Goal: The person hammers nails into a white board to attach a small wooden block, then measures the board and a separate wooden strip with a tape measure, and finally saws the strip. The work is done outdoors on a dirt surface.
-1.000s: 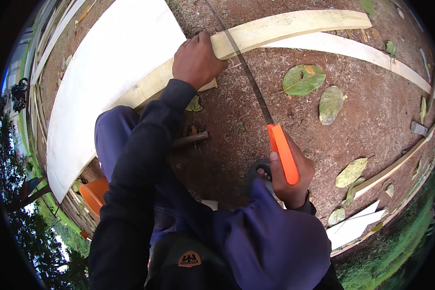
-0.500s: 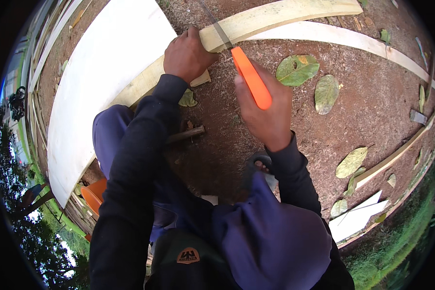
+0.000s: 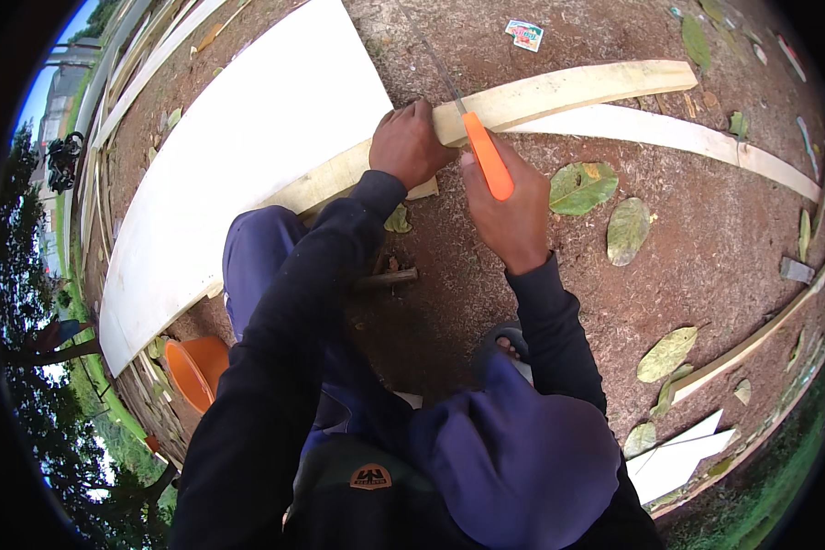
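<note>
My right hand [image 3: 513,209] is closed around the orange handle of a handsaw [image 3: 489,158]. The saw's thin blade lies across a pale wooden plank [image 3: 596,90] and runs on past its far edge. Just left of the blade, my left hand [image 3: 412,143] grips the same plank, fingers curled over it. Toward the left, the plank continues along the edge of a large white board [image 3: 247,101], close to my bent knee. My left hand covers part of the plank, and my right palm hides some of the saw handle.
A long pale strip [image 3: 678,130] lies beyond the plank on brown soil, with large leaves [image 3: 584,188] near it. An orange bucket [image 3: 197,371] stands by my left leg. White board offcuts [image 3: 678,458] and a thin wooden batten [image 3: 752,339] lie at right.
The saw has slid away from me, bringing its handle up to the plank. My left hand keeps its grip on the plank. The whole view has shifted, showing more ground beyond the plank.
</note>
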{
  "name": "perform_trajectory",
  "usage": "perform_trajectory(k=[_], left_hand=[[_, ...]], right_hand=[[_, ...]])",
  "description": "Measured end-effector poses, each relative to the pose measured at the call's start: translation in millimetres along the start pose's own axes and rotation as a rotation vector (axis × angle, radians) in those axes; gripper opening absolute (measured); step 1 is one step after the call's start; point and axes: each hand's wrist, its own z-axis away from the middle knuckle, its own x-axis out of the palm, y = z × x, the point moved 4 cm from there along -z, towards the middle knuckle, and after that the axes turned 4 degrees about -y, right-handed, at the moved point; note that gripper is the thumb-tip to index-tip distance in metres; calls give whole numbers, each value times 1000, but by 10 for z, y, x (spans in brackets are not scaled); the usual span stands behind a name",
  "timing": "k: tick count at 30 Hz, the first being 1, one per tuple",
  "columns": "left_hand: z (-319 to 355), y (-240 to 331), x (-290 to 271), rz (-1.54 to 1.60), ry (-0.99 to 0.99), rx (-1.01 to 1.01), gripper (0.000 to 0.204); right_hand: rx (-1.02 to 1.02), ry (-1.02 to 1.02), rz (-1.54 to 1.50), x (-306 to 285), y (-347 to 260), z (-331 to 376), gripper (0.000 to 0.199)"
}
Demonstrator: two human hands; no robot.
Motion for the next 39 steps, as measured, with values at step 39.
perform_trajectory(k=[39], left_hand=[[136,-196,73,68,-6,-7,65]], right_hand=[[332,293,43,-1055,-1059,897,28]])
